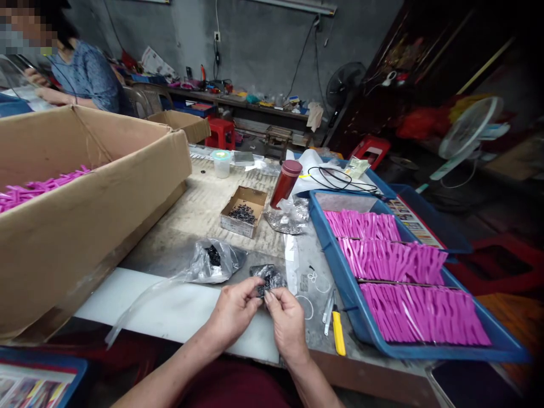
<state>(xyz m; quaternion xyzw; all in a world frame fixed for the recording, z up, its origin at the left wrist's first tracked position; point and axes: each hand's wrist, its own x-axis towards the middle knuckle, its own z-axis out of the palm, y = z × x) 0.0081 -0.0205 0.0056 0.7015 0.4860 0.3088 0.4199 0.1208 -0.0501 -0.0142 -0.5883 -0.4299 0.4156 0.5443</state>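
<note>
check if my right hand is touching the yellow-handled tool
Apart. The head view shows it: a strip of bare grey tabletop lies between the right hand and the yellow-handled tool.

Plain grey wall (pixel 263 51), top; white tube light (pixel 301 5), top centre; red plastic stool (pixel 219 127), upper centre; dark round fan (pixel 345 82), upper right.

Thin, glossy, crinkled plastic is used for the small clear bag (pixel 278 276). The large carton (pixel 97 226) is made of matt cardboard; the blue tray (pixel 425 350) is moulded in smooth plastic.
</note>
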